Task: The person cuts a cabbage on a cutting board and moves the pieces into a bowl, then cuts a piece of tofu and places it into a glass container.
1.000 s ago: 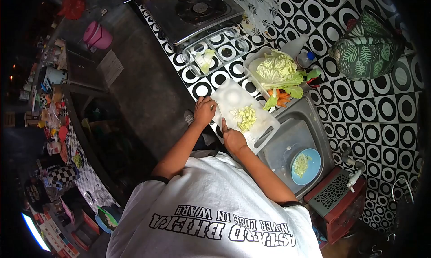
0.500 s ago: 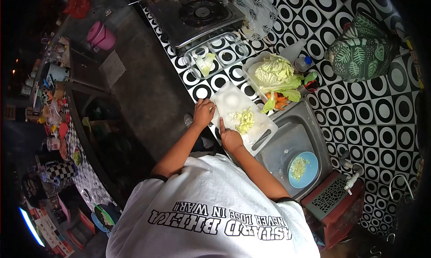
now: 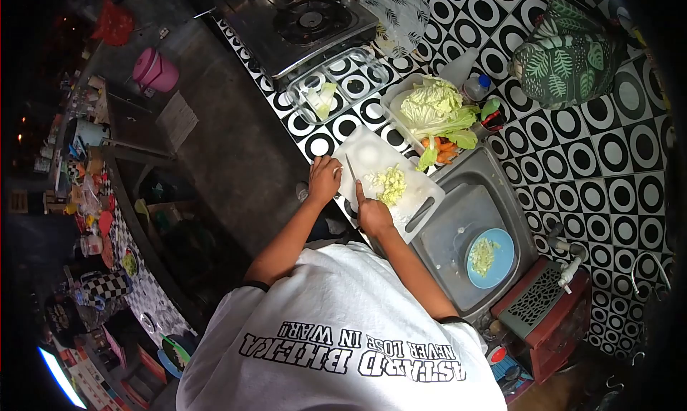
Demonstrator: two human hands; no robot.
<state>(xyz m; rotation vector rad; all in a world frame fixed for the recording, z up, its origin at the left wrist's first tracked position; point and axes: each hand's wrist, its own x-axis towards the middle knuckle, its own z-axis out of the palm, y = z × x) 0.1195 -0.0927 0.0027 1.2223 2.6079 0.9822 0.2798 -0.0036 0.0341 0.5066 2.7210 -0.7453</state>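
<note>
Chopped cabbage (image 3: 390, 184): pale green pile, lying near the middle of the cutting board (image 3: 372, 155).
Cutting board: white, flat on the counter (image 3: 572, 160), its right end reaching over the edge of the sink (image 3: 501, 196).
Knife (image 3: 352, 169): thin blade resting on the board just left of the pile, tip pointing away from the body.
Right hand (image 3: 372, 212): closed round the knife handle, forefinger stretched along the blade's back, at the board's near edge.
Left hand (image 3: 325, 178): at the board's left edge, fingers curled, touching the board; grip or mere rest cannot be told.
Tray (image 3: 394, 103): white, just beyond the board, holding a cabbage head (image 3: 433, 102) and carrots (image 3: 448, 152).
Glass dish (image 3: 358, 71): clear, left of the tray, one cabbage piece (image 3: 325, 96) inside.
Gas stove (image 3: 300, 21): beyond the glass dish, steel top, black burner.
Blue plate (image 3: 503, 259): down in the sink, bearing a small heap of chopped greens.
Bottle (image 3: 476, 87): blue cap, just right of the tray.
Leaf-print bag (image 3: 569, 53): green and white, on the counter well right of the tray.
Counter: black-and-white ring pattern throughout.
Tap (image 3: 569, 268): white, right of the sink.
Red crate (image 3: 540, 314): beside the sink's near right corner.
Pink bucket (image 3: 154, 69): on the floor, far left.
</note>
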